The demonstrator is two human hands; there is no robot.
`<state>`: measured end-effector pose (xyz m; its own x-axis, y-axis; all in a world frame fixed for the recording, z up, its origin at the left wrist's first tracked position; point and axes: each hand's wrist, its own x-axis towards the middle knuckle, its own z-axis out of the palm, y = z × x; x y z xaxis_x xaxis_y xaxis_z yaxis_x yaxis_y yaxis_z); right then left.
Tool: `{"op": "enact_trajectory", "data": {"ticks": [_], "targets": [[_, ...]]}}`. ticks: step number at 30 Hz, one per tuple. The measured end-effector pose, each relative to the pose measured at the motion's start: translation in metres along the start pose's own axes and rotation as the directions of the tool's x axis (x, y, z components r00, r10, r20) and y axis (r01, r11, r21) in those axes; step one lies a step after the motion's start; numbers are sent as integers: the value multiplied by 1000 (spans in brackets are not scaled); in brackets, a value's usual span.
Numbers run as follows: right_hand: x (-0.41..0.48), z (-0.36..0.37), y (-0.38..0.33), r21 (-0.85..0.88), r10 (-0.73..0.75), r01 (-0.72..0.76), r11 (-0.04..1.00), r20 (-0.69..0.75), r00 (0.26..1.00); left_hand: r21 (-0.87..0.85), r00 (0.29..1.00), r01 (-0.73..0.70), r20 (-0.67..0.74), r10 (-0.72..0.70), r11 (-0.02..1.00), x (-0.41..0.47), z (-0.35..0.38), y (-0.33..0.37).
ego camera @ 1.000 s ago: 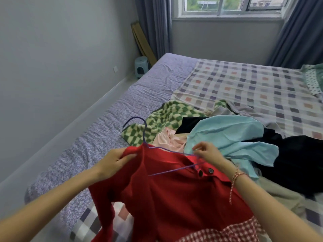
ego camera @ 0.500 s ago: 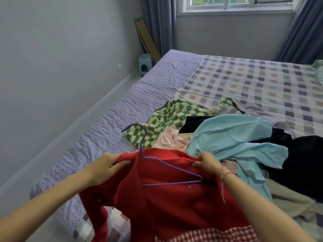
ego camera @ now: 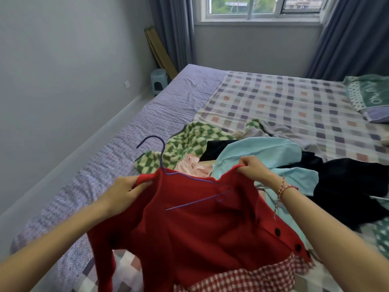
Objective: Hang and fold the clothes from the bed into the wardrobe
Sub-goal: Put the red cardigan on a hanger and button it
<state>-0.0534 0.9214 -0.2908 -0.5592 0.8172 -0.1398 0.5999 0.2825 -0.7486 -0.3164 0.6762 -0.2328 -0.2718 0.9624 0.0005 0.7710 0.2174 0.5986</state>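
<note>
Two hands hold a red cardigan (ego camera: 200,228) spread over the near end of the bed (ego camera: 168,114). Left hand (ego camera: 126,190) grips one shoulder edge, fingers curled into the knit. Right hand (ego camera: 252,169) pinches the other shoulder edge; a red string bracelet (ego camera: 284,189) is on that wrist. Purple wire hanger (ego camera: 162,153) sits partly inside the neck opening, tilted, hook sticking up near the left hand. Red gingham fabric (ego camera: 242,279) lies along the bottom edge below the cardigan. Just behind is a clothes pile: pink garment (ego camera: 192,166), light blue shirt (ego camera: 263,152), green checked garment (ego camera: 195,140), black garment (ego camera: 347,186). Farther back are a checked blanket (ego camera: 294,102) and a green pillow (ego camera: 368,93) at right. Small stool (ego camera: 159,81) stands in the far left corner, and a window (ego camera: 263,7) with grey curtains is behind.
</note>
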Motion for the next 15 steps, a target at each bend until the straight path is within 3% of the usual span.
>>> {"op": "enact_trajectory", "data": {"ticks": [4, 9, 12, 14, 15], "targets": [[-8, -14, -43, 55, -110, 113, 992, -64, 992, -29, 997, 62, -47, -64, 998, 6, 18, 9], [-29, -20, -101, 284, -103, 155, 946, -189, 977, 4, 996, 53, -67, -53, 999, 14, 38, 34], [-63, -17, -142, 359, -197, 285, 889, -263, 944, -10, 996, 49, -73, -50, 999, 17, 46, 43], [-101, -5, -155, 325, -383, 430, 843, -199, 902, -77, 987, 28, -158, -40, 997, 17, 44, 50], [-119, 2, -158, 324, -496, 479, 816, -35, 868, -113, 975, 4, -222, -29, 994, 17, 40, 53]]}}
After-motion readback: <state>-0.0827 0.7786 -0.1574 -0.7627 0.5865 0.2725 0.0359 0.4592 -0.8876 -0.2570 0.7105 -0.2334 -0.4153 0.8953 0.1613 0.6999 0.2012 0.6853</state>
